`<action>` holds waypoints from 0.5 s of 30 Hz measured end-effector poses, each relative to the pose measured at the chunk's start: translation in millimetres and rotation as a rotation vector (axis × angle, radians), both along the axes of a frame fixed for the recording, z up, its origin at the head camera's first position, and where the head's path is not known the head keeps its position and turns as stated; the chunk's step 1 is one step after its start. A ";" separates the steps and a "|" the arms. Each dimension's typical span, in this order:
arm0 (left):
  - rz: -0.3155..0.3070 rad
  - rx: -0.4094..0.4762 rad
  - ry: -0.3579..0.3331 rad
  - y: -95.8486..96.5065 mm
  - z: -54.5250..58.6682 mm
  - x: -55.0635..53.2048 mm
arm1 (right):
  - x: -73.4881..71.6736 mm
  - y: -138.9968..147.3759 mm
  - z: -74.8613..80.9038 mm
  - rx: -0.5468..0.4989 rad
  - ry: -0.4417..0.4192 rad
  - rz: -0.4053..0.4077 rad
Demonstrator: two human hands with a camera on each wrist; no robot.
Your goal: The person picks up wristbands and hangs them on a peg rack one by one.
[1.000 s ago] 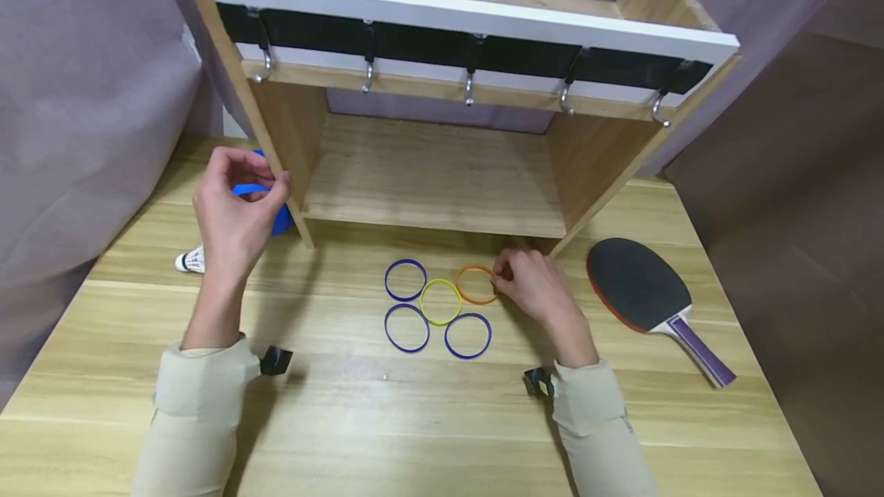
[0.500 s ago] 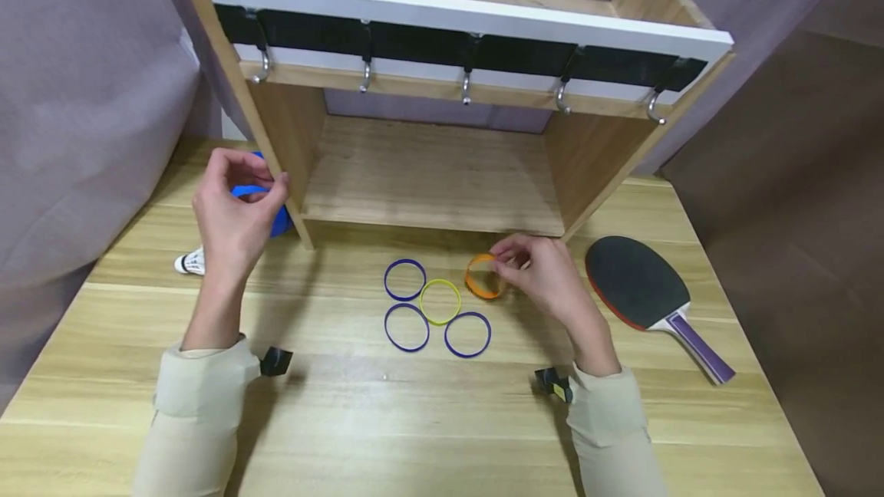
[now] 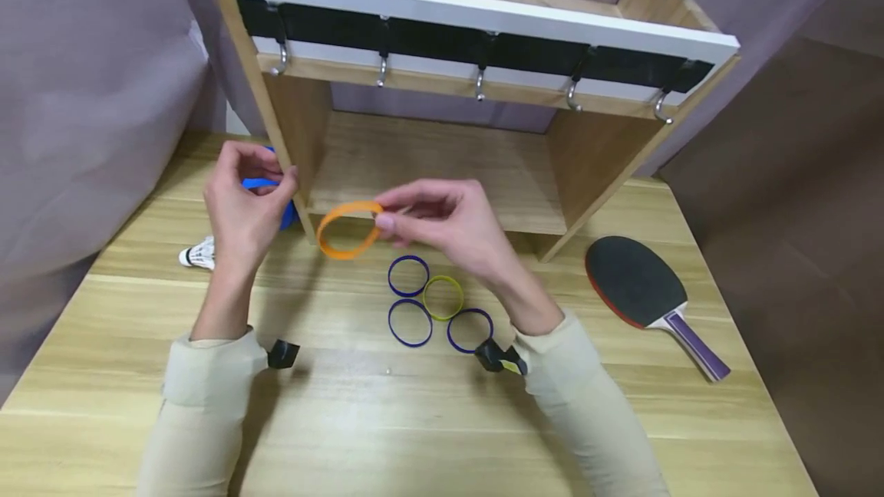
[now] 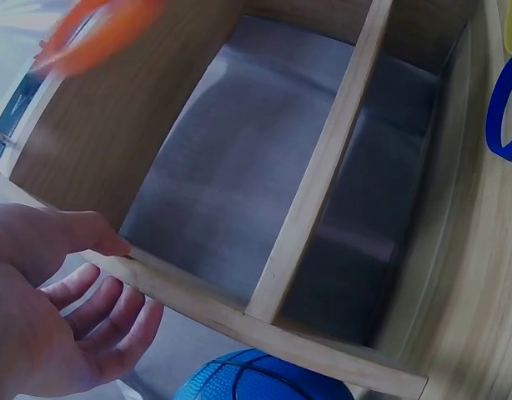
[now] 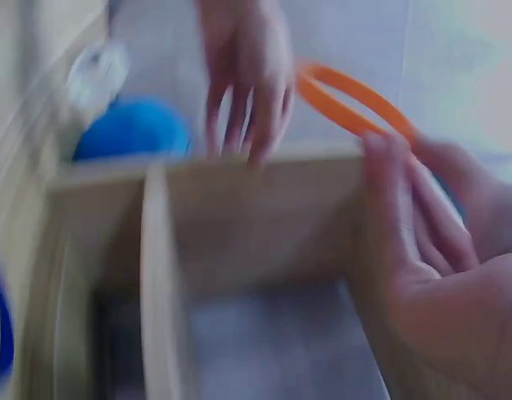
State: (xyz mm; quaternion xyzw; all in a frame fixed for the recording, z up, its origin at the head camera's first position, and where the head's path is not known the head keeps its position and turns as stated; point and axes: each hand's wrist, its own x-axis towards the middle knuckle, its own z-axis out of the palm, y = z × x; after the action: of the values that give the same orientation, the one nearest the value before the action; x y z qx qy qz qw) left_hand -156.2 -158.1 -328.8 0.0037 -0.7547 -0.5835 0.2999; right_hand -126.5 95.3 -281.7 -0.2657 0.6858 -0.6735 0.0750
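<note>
My left hand grips the front edge of the left side panel of a wooden hook rack. In the left wrist view its thumb lies on the edge, with the fingers on the outer side. Held up in front of the rack, an orange wristband is pinched between the thumb and fingers of my right hand. It hangs in the air to the right of the left hand. Above, several bare metal hooks line the black and white rail.
On the table lie a yellow wristband and three dark blue ones, including the upper-left wristband. A table tennis bat lies at right. Left of the rack are a blue ball and a shuttlecock.
My right hand has lifted the orange wristband off the table and carried it up and left, towards the rack's left side. The left hand keeps its grip on the panel.
</note>
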 end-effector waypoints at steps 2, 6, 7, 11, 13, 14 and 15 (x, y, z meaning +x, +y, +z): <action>0.000 -0.009 0.009 0.7 -0.6 -0.5 | -5.5 -19.1 10.9 -0.184 -0.003 -0.003; -0.002 -0.029 0.020 2.7 -0.3 0.0 | -13.4 -47.8 25.9 -0.471 0.021 -0.048; 0.000 -0.043 0.018 3.2 -0.1 0.2 | -14.8 -52.8 28.7 -0.519 0.019 -0.060; 0.004 -0.043 0.004 3.6 0.6 0.5 | -20.6 -67.3 36.5 -0.621 0.000 -0.091; 0.012 -0.042 0.000 2.9 0.7 0.4 | -23.8 -72.6 38.7 -0.634 -0.018 -0.113; 0.015 -0.041 0.001 2.2 0.6 0.2 | -25.4 -74.8 39.3 -0.635 -0.031 -0.125; 0.018 -0.040 0.000 1.5 0.6 0.2 | -27.0 -77.0 39.3 -0.639 -0.046 -0.138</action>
State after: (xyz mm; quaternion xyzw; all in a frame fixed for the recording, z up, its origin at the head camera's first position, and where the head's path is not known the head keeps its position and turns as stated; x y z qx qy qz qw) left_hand -156.1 -156.6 -328.2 0.0047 -0.7660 -0.5656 0.3053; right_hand -153.5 18.4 -242.4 -0.2134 0.4543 -0.8638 -0.0426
